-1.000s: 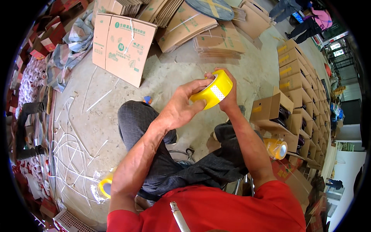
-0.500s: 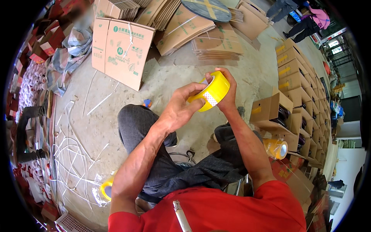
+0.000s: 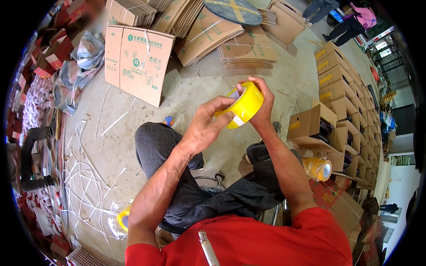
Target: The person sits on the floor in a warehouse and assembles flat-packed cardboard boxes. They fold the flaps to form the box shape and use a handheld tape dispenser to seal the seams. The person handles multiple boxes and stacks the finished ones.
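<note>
A wide roll of yellow packing tape (image 3: 249,103) is held between my two hands, above and ahead of my knees. My left hand (image 3: 205,120) grips its left side, the thumb against a small checkered label patch (image 3: 238,120) on the outer face and the fingers at the core opening. From the far right side my right hand (image 3: 262,102) wraps the roll, a finger reaching toward the core. Part of the right fingers is hidden behind the tape.
Flattened cardboard boxes (image 3: 140,62) lean and lie stacked ahead. Rows of open cartons (image 3: 341,93) with dark items stand at the right, beside a wrapped tape stack (image 3: 316,169). Left lie tangled white straps (image 3: 86,190) and another yellow tape roll (image 3: 123,218). A person (image 3: 353,24) stands far right.
The tape roll has turned slightly in my hands, with less of the checkered patch showing beside my left thumb. Both hands stay in nearly the same place.
</note>
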`<state>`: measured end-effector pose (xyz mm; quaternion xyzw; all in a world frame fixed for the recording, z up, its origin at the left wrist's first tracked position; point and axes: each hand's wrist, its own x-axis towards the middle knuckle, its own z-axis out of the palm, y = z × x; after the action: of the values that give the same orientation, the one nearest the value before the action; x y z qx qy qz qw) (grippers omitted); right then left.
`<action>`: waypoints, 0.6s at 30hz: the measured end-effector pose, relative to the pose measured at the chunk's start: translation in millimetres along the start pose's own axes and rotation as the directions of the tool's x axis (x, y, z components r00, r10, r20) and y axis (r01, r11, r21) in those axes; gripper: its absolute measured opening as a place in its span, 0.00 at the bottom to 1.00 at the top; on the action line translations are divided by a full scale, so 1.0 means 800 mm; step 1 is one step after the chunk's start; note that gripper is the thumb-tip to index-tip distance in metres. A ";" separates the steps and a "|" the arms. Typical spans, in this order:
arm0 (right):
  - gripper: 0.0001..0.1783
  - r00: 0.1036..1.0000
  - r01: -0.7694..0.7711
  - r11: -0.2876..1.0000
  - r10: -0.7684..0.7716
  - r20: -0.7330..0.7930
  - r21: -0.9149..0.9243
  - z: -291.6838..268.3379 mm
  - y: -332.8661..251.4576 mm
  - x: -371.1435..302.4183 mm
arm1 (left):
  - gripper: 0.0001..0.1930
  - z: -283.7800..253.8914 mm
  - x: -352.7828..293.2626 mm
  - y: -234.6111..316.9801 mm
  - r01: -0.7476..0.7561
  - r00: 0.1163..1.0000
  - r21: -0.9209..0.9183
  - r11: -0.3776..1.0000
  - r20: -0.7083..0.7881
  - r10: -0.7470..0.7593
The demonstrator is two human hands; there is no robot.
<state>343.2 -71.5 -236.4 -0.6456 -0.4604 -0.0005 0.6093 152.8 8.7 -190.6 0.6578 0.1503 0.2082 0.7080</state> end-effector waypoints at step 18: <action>0.19 0.979 0.190 0.941 -0.202 -0.016 -0.280 -0.007 -0.020 0.006 | 0.18 0.012 0.000 0.005 0.104 0.994 -0.064 0.993 -0.031 -0.106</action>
<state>339.6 -75.9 -219.7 -0.6754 -0.5040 -0.1399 0.5199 157.0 0.2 -185.9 0.6229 0.1901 0.1865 0.7356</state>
